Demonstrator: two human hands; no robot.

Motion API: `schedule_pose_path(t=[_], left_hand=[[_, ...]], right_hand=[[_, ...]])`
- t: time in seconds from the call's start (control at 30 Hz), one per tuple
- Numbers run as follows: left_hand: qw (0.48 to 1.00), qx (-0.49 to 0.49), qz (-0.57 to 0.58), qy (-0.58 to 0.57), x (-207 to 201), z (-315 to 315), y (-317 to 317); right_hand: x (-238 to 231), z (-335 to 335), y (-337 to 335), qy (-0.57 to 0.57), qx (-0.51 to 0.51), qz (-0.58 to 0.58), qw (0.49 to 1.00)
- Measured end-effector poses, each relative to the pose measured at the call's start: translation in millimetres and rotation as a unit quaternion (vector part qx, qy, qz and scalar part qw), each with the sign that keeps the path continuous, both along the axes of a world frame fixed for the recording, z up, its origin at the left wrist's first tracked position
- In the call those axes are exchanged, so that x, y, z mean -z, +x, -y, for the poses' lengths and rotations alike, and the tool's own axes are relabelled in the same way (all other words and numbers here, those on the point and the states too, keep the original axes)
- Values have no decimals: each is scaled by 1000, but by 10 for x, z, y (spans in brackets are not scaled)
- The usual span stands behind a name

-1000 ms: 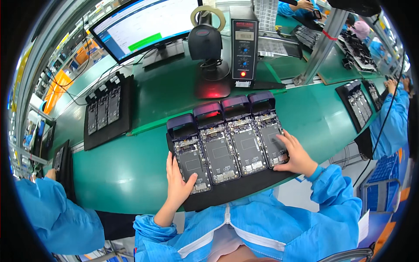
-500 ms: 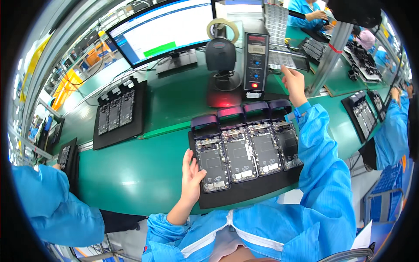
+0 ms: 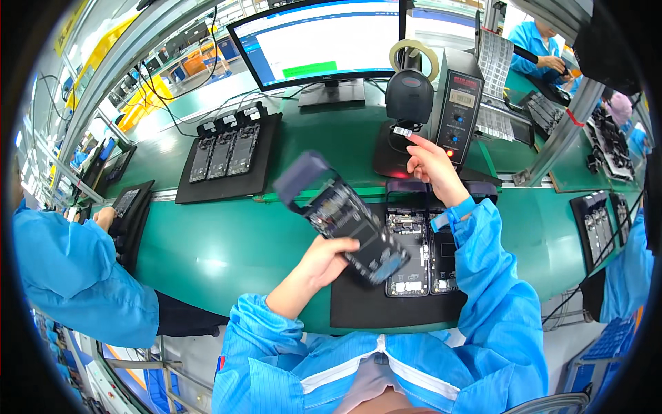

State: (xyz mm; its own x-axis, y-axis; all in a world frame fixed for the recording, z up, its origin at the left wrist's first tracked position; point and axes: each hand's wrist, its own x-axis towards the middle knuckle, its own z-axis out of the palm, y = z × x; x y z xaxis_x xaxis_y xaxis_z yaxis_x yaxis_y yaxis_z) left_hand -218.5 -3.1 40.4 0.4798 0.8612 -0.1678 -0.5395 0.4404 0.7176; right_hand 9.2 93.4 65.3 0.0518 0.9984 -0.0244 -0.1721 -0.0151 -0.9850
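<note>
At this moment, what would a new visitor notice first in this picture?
First, the left hand lifting an opened phone in its dark holder, tilted above the green table. Next, the right hand holding a small label under the black scanner. Behind them, a bright monitor stands.
</note>
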Motion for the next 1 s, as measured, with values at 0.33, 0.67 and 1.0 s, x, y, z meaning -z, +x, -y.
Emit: schedule_pose_path(t=[0.33,0.67,1.0], left_hand=[[968,-212,136,3,-260,-1108,660],[918,-266,-124,268,-216,-383,416],[805,-181,-343,448,19,172,286]], right_hand=[[-370,415,277,197,90,-247,945],[-684,960,-98,289,-55,-56,954],[-468,1245,-570,290,-153,-110,938]])
